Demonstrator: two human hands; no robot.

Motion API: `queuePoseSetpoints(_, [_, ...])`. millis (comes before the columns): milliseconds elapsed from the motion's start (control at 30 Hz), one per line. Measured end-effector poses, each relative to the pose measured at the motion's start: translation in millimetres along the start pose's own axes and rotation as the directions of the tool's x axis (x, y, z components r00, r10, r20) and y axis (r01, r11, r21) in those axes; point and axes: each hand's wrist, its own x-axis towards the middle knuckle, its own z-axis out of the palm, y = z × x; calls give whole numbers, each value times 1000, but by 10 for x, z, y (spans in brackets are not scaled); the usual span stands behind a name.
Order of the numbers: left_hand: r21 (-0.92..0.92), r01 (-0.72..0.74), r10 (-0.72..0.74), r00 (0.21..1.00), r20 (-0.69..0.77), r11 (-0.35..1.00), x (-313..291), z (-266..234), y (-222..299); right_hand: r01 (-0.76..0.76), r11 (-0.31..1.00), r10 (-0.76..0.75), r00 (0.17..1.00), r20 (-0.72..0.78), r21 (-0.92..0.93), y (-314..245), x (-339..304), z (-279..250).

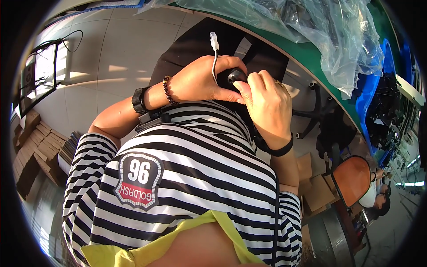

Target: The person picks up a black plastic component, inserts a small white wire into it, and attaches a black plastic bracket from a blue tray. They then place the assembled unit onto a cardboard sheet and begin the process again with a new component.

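The left hand (202,80) is curled around a black rounded piece (236,76), its fingers above and thumb below, held over the person's lap. The right hand (269,100) has its fingers bent and its thumb tip against that piece, near the end; whether it pinches anything more I cannot tell. A thin grey cable (215,63) rises beside the left hand's thumb, tipped with a clear modular plug (214,42) (pointing away from the body). A beaded bracelet (167,90) and a black watch (139,100) circle the left wrist, a black band (283,149) the right. Beyond the hands, a green table (307,53) curves past, bearing a crumpled clear plastic bag (340,42) and a blue bin (364,104). Farther right stands an orange chair (352,179); at far left, brown cardboard (42,151) is stacked.
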Motion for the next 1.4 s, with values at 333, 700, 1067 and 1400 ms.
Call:
queuePoseSetpoints(333, [61,-43,43,999,9,997,10,-24,9,-87,994,76,983,-164,-61,-56,-11,143])
queuePoseSetpoints(700, [71,100,-104,992,67,992,-8,-77,33,-68,871,101,994,-42,487,38,-87,79])
queuePoseSetpoints(1067, [75,92,-99,991,92,993,7,-79,111,-83,934,85,996,10,349,40,-116,-79])
queuePoseSetpoints(1400, [77,93,-97,994,41,993,-38,-33,93,-68,937,102,991,-83,342,-15,-29,89])
